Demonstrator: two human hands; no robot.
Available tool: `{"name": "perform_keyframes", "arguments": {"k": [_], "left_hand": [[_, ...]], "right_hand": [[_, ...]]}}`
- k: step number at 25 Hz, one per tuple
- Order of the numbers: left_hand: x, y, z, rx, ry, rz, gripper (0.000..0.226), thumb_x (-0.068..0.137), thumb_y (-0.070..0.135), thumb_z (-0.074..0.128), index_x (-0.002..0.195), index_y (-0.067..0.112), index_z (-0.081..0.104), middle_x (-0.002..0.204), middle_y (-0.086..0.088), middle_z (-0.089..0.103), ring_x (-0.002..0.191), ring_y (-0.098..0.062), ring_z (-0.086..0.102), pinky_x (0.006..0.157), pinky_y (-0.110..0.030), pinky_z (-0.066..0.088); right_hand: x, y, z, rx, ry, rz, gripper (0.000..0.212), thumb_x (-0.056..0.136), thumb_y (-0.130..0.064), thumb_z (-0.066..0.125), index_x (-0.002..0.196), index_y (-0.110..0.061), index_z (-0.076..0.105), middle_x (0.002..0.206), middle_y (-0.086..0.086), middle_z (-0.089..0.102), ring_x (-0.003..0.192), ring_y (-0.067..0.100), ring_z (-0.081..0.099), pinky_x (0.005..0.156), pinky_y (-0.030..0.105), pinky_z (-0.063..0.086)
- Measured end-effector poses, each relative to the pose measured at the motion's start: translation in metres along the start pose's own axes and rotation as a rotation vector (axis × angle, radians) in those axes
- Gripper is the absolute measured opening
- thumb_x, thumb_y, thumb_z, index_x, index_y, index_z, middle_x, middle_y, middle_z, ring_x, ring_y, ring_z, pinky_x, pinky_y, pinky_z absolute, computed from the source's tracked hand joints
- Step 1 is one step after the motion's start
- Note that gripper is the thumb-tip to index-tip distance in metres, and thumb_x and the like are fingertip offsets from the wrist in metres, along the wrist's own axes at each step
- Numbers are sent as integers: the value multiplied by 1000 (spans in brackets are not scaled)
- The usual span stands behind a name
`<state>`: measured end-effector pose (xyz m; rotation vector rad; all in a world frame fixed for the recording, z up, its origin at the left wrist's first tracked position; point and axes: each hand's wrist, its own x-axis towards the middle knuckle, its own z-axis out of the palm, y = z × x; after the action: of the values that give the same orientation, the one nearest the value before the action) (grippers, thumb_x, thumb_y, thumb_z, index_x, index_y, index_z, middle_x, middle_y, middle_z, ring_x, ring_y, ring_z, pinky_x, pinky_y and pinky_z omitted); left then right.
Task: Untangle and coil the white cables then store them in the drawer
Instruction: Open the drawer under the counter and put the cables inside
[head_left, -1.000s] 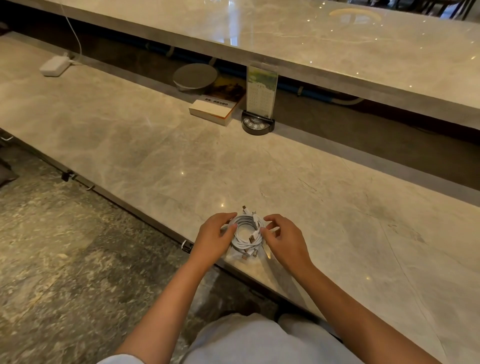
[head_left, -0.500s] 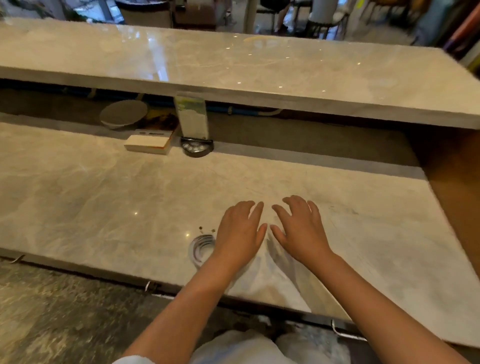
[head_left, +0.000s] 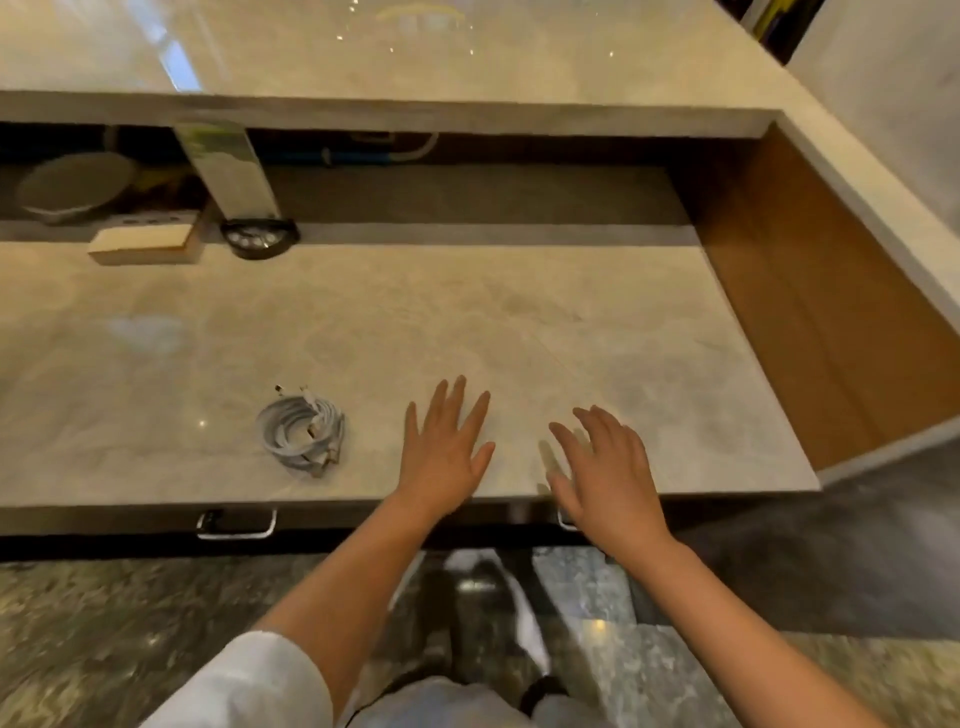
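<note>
1. I see my left hand (head_left: 441, 457) flat over the worktop (head_left: 519, 332), palm down; its grip is spread wide, the fingers (head_left: 451, 400) fanned apart and holding nothing.
2. My right hand (head_left: 605, 478) hovers just beside it near the front edge, its grip also spread and empty, the fingers slightly curled and a little blurred.
3. The white cables (head_left: 303, 434) lie to the left of my left hand, near but clear of it, and further still from the right hand. Neither hand touches them.
4. The cables are wound into one round, flat coil of several loops, with small connector ends sticking out at the far side and at the near side.
5. The worktop is a polished, pale stone slab with faint veining and glossy reflections.
6. Below its front edge, under and left of the left hand, sits a metal drawer handle (head_left: 236, 522); a second handle (head_left: 565, 519) peeks out beside my right wrist. Whether a drawer stands open I cannot tell.
7. To the right of the right hand, a brown wooden side panel (head_left: 831, 322) closes off the worktop.
8. Far beyond and left of the hands stand a tan box-like block (head_left: 145, 244), a black round base (head_left: 260, 238) holding an upright sign (head_left: 228, 171), and a grey round plate (head_left: 72, 187) in the shadowed recess.
9. A raised stone counter (head_left: 415, 52) runs above that recess.
</note>
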<state>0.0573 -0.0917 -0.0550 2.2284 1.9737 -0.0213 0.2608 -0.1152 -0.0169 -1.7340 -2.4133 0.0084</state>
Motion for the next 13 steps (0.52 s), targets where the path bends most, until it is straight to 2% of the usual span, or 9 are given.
{"name": "perform_keyframes", "arguments": {"k": [3,6,8,13], "left_hand": [[-21,5,23,12,-45,-62,61,94,54,15,148,32,-3,159,-1,-8,146,-23,-8,115,-53,4],[-34,11,30,-50,-34,-138,57,96,49,15,148,32,-1,159,0,-6,146,-21,-8,115,-52,-1],[-34,13,31,-63,-12,-145,56,97,47,16,149,32,1,160,0,-4,146,-21,-7,115,-53,0],[-33,11,39,-44,45,-148,55,97,46,17,149,31,4,160,-1,0,146,-21,-4,115,-53,2]], "right_hand": [[-51,11,15,12,-58,-31,51,84,-38,58,130,-18,50,137,15,50,130,35,42,102,51,38],[-94,10,35,32,-64,-30,49,85,-38,52,128,-15,55,132,16,54,126,34,47,98,49,42],[-113,10,55,8,-129,-40,50,87,-40,46,128,-14,55,130,14,56,123,31,50,96,47,45],[-96,25,104,-11,-284,95,56,86,-36,57,136,-13,45,138,14,49,128,30,45,102,51,36]]}}
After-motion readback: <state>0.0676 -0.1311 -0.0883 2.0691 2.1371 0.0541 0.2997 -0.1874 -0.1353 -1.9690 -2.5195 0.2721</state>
